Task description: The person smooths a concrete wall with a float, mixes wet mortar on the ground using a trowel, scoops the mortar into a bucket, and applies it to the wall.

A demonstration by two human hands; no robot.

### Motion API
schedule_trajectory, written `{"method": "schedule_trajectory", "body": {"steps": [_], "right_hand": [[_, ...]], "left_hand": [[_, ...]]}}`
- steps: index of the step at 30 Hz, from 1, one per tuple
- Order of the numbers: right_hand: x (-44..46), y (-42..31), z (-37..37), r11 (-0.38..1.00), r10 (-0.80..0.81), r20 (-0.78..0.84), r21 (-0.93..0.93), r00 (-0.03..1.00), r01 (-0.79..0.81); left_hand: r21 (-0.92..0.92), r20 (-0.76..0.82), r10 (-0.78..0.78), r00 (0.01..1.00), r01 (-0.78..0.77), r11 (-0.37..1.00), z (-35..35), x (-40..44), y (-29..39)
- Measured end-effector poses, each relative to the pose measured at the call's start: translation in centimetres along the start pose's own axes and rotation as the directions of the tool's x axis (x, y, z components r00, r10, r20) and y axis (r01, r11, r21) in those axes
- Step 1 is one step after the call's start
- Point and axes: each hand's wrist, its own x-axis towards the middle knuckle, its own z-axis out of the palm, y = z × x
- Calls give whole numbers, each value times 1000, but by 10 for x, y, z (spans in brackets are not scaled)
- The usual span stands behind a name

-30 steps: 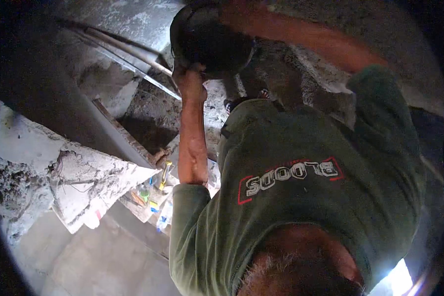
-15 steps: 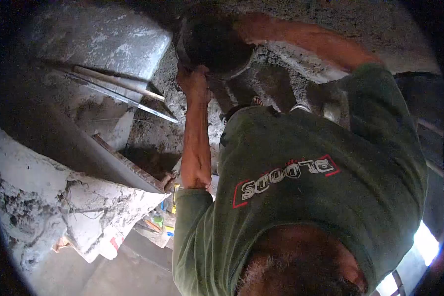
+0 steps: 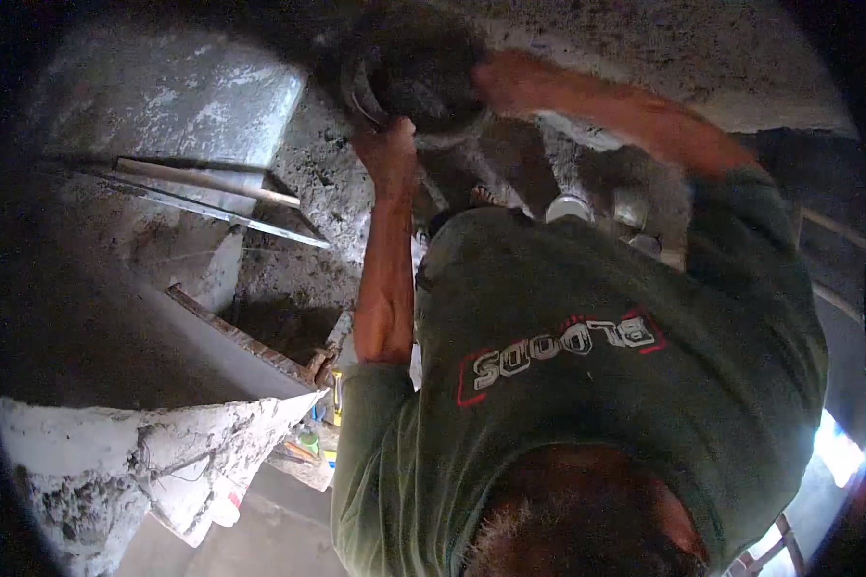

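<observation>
A dark round bucket [image 3: 452,137] is held at the top centre, tilted so that its shadowed inside shows. My left hand [image 3: 387,152] is closed on its near left rim. My right hand [image 3: 503,81] is at its right side, with the fingers in shadow against the bucket. What is inside the bucket is too dark to make out. A green shirt with lettering [image 3: 587,356] and both bare forearms fill the centre and right.
Two long thin bars [image 3: 207,183] lie at the left on rough grey ground. A broken, pale slab edge [image 3: 188,442] runs across the lower left. Small coloured items [image 3: 310,442] lie beside the left sleeve. Round pale containers [image 3: 570,206] stand beyond the shirt.
The bucket has tipped, showing more of its inner rim. Both hands have shifted slightly right with it. The view has turned, and more pale containers show beyond the shirt.
</observation>
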Motion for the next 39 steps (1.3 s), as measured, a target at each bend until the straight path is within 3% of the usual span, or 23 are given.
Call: {"method": "schedule_trajectory", "body": {"steps": [1,3,8,9,10,12,14,16,18,19,20,21,24,26,27,30,32,33,35,36,37,38,39], "right_hand": [[-13,-2,-25,978,-74,31,-191,997,78],[-30,11,-51,990,-64,-38,-127,997,59],[-8,53,-10,942,28,-61,-332,998,-47],[-3,55,4,976,34,-44,-214,998,-43],[0,53,12,995,40,-26,-92,999,-42],[1,20,32,836,209,178,478,962,-270],[3,0,31,589,313,381,641,870,-492],[1,-8,18,668,-4,569,613,822,-422],[-12,-15,18,597,-14,508,695,861,-400],[-16,-13,22,510,-7,444,772,896,-379],[-17,-4,43,522,-16,443,769,896,-370],[-15,6,75,724,-10,65,689,998,-38],[-22,6,49,896,34,62,440,997,-58],[-8,28,67,981,-3,73,196,997,-11],[-12,30,68,982,3,64,190,998,-15],[-32,6,34,939,132,104,306,986,-158],[-29,5,51,947,154,93,271,984,-174],[-27,4,49,904,208,213,331,955,-270],[-40,-17,-4,684,241,382,585,892,-436],[-20,13,46,974,55,232,202,971,-103],[-22,8,34,956,106,242,242,964,-166],[-22,1,23,932,146,264,288,953,-222],[-14,2,5,940,159,218,264,963,-215]], "left_hand": [[-6,-15,-68,998,68,998,1,-4,13],[-21,-36,-117,992,116,993,6,2,26],[47,12,112,994,-113,992,14,0,32],[43,9,120,993,-120,992,17,-2,36],[186,32,-61,998,54,981,20,-8,47],[325,16,-239,971,221,919,25,-13,49],[573,123,172,977,-212,792,23,-16,35],[405,133,142,981,-185,895,15,-12,27],[332,82,-64,995,33,943,12,-14,49],[329,66,-59,996,34,944,9,-15,48],[145,1,-143,990,142,979,4,-17,43],[-51,-41,-230,972,227,972,-1,-16,40],[139,-106,-98,990,113,984,-9,-8,22],[-32,-71,-109,992,107,994,-16,-5,9],[-190,-49,-126,991,115,975,-21,-3,3],[-256,-68,-211,975,187,948,-27,-7,17],[-202,-129,-215,968,187,961,-32,-8,14],[-106,-141,-210,968,196,975,-36,-5,12],[-1,-131,-153,980,154,988,-43,-5,7],[5,-111,-110,988,111,994,-46,-6,7],[6,-114,-106,988,107,994,-51,-8,9],[-220,-134,-121,984,89,971,-65,-1,-33],[-280,-200,-201,959,141,950,-56,-16,8]]}}
